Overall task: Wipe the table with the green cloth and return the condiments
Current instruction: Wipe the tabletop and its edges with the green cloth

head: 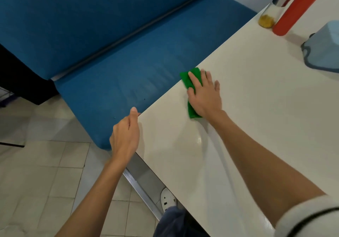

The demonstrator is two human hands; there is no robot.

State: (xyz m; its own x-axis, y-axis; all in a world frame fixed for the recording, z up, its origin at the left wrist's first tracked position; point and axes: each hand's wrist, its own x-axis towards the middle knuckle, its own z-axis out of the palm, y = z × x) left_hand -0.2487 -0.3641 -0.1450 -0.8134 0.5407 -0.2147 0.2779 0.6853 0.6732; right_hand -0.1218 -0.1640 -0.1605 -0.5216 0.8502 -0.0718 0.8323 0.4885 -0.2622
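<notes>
Wiping step. Right hand [204, 94] flat, pressing folded green cloth [190, 80] onto white bench [256, 108] near edge. Left hand [126, 134] loosely curled, empty, at corner. Next: sweep toward red squeeze bottle [295, 9].

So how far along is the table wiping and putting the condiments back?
Wiping is in hand: the right hand presses the green cloth flat near the table edge, while the left hand rests at the corner. The red squeeze bottle and the shaker stand at the far edge; whether that's their final spot, I can't tell.
</notes>
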